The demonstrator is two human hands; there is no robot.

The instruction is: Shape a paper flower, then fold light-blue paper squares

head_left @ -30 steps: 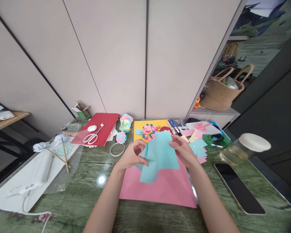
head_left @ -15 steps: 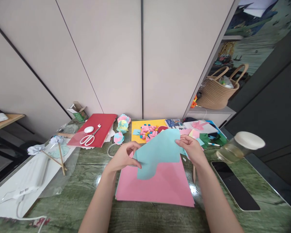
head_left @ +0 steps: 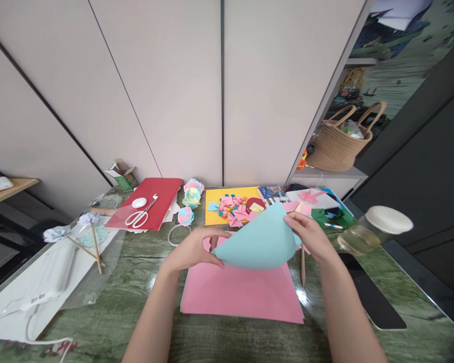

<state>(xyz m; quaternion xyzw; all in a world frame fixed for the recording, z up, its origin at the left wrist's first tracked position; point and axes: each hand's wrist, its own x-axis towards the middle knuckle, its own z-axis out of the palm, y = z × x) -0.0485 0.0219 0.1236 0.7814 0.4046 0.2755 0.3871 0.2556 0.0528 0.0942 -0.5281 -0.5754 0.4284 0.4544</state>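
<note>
A light blue sheet of paper (head_left: 259, 239) hangs curved between my two hands, above the table. My left hand (head_left: 200, 247) pinches its left corner between thumb and fingers. At the upper right edge, my right hand (head_left: 304, 229) grips the sheet the same way. Below it lies a stack of pink paper (head_left: 242, 295), flat on the green table (head_left: 139, 302); the blue sheet hides the stack's far part. Just right of the stack rests a thin wooden stick (head_left: 303, 267).
Scissors (head_left: 138, 218) lie on a red folder (head_left: 161, 196) at the back left. Paper balls (head_left: 191, 197) stand beside a yellow sheet (head_left: 212, 193) bearing small coloured pieces. To the right are a phone (head_left: 378, 297) and a lidded jar (head_left: 363, 234). A glue gun (head_left: 49, 272) lies left.
The blue sheet has swung from a twisted, drooping shape into a smooth downward curve. My right hand has shifted slightly right, now covering part of the phone. My left hand keeps its hold.
</note>
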